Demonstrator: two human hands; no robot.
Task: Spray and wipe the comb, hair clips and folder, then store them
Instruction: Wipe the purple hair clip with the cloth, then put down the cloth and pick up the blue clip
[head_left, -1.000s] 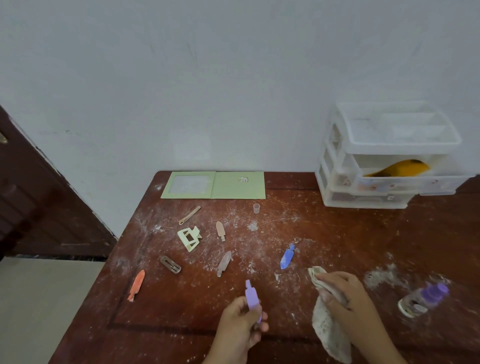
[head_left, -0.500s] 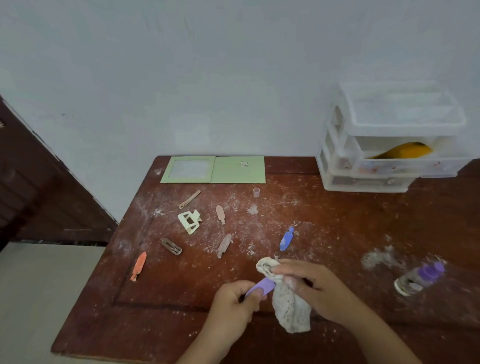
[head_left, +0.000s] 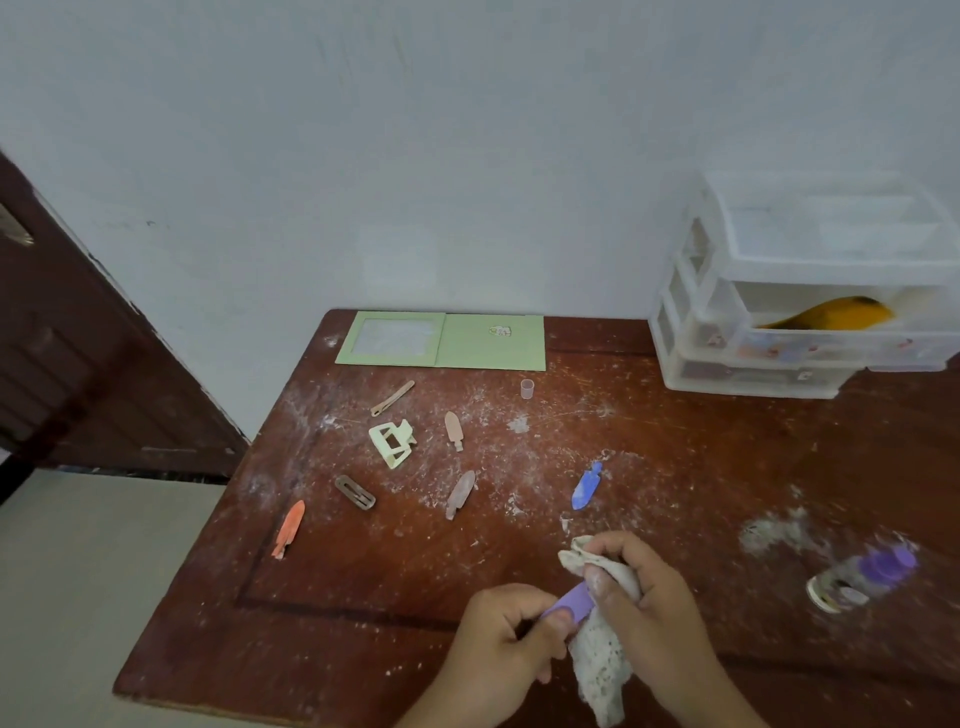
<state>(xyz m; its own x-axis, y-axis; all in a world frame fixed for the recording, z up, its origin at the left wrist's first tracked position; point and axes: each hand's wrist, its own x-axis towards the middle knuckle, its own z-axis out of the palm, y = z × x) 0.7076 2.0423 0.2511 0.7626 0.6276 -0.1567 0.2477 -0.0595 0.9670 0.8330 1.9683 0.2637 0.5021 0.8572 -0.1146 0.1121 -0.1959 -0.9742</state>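
Purple hair clip (head_left: 571, 606) pinched in left hand (head_left: 506, 647), one end sticking out up-right into the cloth (head_left: 602, 654); right hand (head_left: 647, 597) clenched round that cloth, pressing it onto the clip's free end; both held over the near edge of the wooden table (head_left: 363, 613); blue clip (head_left: 587, 486) lies just beyond the hands on the table; green folder (head_left: 441, 340) open flat at the table's far edge; spray bottle (head_left: 862, 577) on its side at the table's right, well apart from the hands.
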